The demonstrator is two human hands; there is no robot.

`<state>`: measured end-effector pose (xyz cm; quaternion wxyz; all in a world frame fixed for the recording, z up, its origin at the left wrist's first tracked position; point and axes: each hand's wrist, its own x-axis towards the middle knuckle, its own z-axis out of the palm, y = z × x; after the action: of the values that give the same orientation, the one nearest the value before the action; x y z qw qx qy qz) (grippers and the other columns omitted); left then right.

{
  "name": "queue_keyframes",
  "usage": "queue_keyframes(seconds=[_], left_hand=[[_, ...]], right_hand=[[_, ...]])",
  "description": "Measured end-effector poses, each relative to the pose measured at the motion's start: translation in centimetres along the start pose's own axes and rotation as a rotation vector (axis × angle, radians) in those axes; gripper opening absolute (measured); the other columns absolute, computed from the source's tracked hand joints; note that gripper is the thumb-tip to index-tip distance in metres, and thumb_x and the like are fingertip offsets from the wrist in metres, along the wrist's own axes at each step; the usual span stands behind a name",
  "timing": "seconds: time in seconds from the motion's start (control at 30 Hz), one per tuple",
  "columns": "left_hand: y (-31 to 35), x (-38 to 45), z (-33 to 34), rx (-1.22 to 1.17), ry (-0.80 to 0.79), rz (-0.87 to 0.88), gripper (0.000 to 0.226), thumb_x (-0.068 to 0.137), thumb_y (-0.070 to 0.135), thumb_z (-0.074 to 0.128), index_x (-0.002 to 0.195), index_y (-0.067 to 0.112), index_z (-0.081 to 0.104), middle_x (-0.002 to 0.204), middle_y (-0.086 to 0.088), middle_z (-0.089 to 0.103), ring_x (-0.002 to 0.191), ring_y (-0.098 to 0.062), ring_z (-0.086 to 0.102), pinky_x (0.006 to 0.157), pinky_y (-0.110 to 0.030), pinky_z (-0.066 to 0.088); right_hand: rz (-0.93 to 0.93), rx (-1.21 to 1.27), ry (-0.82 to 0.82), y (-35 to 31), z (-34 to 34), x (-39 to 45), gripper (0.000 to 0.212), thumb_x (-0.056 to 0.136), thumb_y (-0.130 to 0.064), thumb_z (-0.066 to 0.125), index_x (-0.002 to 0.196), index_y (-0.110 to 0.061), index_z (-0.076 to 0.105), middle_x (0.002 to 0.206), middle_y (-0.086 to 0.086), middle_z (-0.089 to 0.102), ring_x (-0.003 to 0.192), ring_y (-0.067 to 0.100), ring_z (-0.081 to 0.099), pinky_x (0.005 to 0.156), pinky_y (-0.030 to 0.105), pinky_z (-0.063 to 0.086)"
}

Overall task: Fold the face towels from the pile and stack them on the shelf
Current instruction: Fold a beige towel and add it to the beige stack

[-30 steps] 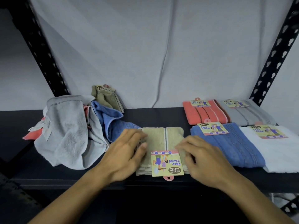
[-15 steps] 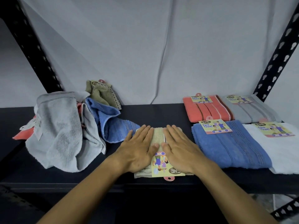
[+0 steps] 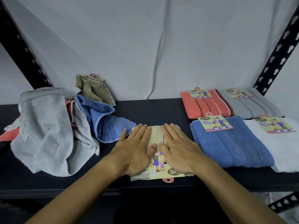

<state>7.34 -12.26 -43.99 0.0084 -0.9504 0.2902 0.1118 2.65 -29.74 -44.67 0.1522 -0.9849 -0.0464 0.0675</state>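
2 hands lie flat, fingers straight, gripping nothing: my left hand (image 3: 135, 151) and right hand (image 3: 178, 151) press the folded beige towel (image 3: 156, 136) at lower centre. Its tag (image 3: 163, 171) sits at the shelf (image 3: 145, 110) front edge, so a nudge could drop it. Open shelf lies behind; the pile (image 3: 53, 126) crowds the left, the blue towel (image 3: 229, 146) the right.

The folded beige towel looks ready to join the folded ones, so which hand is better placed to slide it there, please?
Probably the left hand: it lies flat on the beige towel on the side away from the folded blue towel, so it can push rightwards.
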Motion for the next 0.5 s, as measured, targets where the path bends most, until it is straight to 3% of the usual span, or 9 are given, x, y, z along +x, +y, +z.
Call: queue_keyframes(seconds=[0.2, 0.3, 0.4, 0.5], left_hand=[[0.3, -0.5, -0.4, 0.019, 0.009, 0.021, 0.060, 0.101, 0.056, 0.003, 0.153, 0.035, -0.020, 0.164, 0.005, -0.016, 0.148, -0.009, -0.021, 0.120, -0.050, -0.013], [0.4, -1.0, -0.9, 0.015, 0.001, 0.007, 0.062, 0.099, 0.059, 0.001, 0.154, 0.036, -0.014, 0.165, 0.003, -0.009, 0.151, -0.012, -0.013, 0.120, -0.052, -0.008], [0.4, -1.9, -1.5, 0.087, 0.032, -0.004, 0.064, 0.099, 0.058, 0.000, 0.157, 0.032, 0.000, 0.163, -0.001, 0.013, 0.150, -0.018, 0.008, 0.119, -0.053, 0.007], [0.6, -3.3, -1.9, 0.194, 0.105, -0.047, 0.077, 0.090, 0.059, -0.010, 0.151, 0.026, 0.022, 0.144, -0.006, 0.043, 0.132, -0.025, 0.036, 0.107, -0.049, 0.027]], right_hand=[[-0.015, -0.036, -0.033, 0.3, 0.0, 0.4, 0.061, 0.103, -0.042, 0.012, 0.153, -0.017, -0.013, 0.159, -0.005, -0.023, 0.142, 0.007, -0.026, 0.119, 0.030, -0.012], [-0.058, -0.060, -0.050, 0.3, -0.6, 0.3, 0.060, 0.104, -0.040, 0.012, 0.153, -0.016, -0.013, 0.159, -0.004, -0.022, 0.143, 0.008, -0.025, 0.118, 0.029, -0.012], [-0.129, -0.167, -0.073, 0.1, -1.8, 0.5, 0.059, 0.105, -0.040, 0.015, 0.153, -0.015, -0.009, 0.160, 0.000, -0.018, 0.145, 0.010, -0.022, 0.117, 0.027, -0.011], [-0.177, -0.268, -0.015, -0.2, -3.4, 0.6, 0.058, 0.105, -0.038, 0.022, 0.155, -0.016, 0.001, 0.162, 0.004, -0.008, 0.147, 0.016, -0.016, 0.119, 0.032, -0.003]])
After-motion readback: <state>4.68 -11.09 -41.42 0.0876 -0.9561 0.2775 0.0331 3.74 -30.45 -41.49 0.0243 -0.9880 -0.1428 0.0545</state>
